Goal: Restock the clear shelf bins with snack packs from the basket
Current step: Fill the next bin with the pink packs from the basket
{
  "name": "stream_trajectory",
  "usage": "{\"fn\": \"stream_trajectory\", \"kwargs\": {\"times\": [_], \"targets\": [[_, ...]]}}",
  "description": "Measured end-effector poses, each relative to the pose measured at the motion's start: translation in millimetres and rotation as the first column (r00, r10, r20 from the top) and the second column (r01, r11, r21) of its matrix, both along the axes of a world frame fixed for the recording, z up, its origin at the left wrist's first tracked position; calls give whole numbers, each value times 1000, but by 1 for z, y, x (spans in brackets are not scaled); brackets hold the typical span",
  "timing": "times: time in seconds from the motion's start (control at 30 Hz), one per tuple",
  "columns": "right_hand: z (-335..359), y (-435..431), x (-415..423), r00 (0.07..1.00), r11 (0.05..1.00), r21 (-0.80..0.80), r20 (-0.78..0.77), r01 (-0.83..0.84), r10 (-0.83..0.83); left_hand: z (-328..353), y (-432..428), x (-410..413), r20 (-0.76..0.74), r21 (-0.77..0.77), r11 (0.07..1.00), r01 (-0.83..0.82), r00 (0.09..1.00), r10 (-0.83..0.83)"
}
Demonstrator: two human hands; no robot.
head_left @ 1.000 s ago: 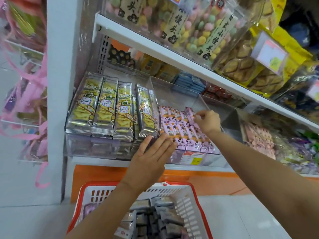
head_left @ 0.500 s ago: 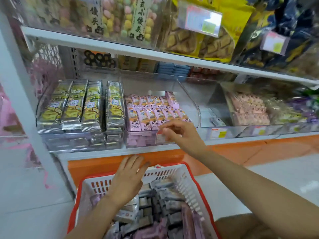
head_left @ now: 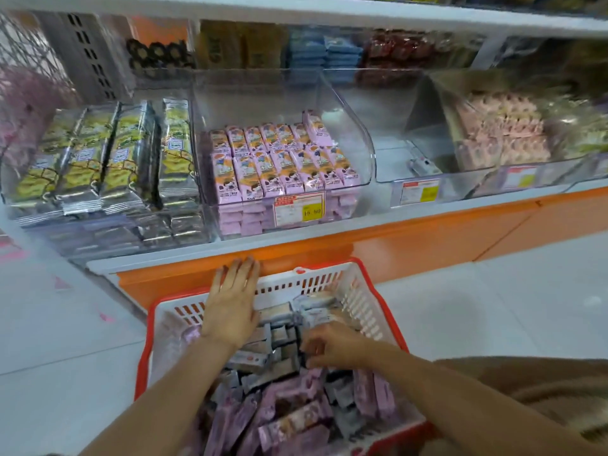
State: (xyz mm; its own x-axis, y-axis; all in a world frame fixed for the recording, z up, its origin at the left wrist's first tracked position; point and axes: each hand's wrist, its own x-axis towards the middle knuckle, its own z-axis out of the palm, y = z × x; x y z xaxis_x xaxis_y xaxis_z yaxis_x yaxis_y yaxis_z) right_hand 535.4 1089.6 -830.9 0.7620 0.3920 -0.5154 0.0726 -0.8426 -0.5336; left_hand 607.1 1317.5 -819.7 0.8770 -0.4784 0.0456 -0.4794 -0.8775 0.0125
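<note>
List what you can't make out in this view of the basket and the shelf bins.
- Head view: right hand fingers curl down among packs in the basket; whether they hold one is hidden by the hand itself.
- Price label on the pink-pack bin: print too small.
- Pale pink packs at right: blurred.
- Basket's near end: cut off by the bottom edge.

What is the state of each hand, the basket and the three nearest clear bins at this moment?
basket, holds many packs
left hand, open, flat over the basket's far rim
right hand, fingers curled among grey packs, grip unclear
left bin, full of yellow packs
middle bin, pink packs, room behind them
right bin, almost empty
</note>
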Motion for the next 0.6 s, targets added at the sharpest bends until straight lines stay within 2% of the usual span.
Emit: {"fn": "stream_trajectory", "kwargs": {"times": [0.13,0.23,0.3,0.37,0.43,0.53,0.6], "targets": [[-18,16,-11,983,978,-110,26,-178,181,-2,1,2,25,0,1000,12,1000,-12],[-27,20,-13,960,938,-233,49,-257,275,-1,0,1,21,23,1000,-1,1000,0],[-30,22,-15,958,933,-244,46,-265,284,1,-1,0,7,28,1000,-6,1000,6],[-31,22,-14,971,963,-180,89,-203,221,1,-1,0,0,25,1000,-8,1000,8],[-28,19,-10,992,996,-56,103,-72,78,2,0,0,-10,-31,1000,-1,1000,1],[-11,8,5,991,990,99,71,104,-111,3,-4,-3,-6,-192,980,49,999,-51],[6,1,15,976,960,207,64,190,-207,7,-13,-5,-88,-307,950,60,992,-91]]}}
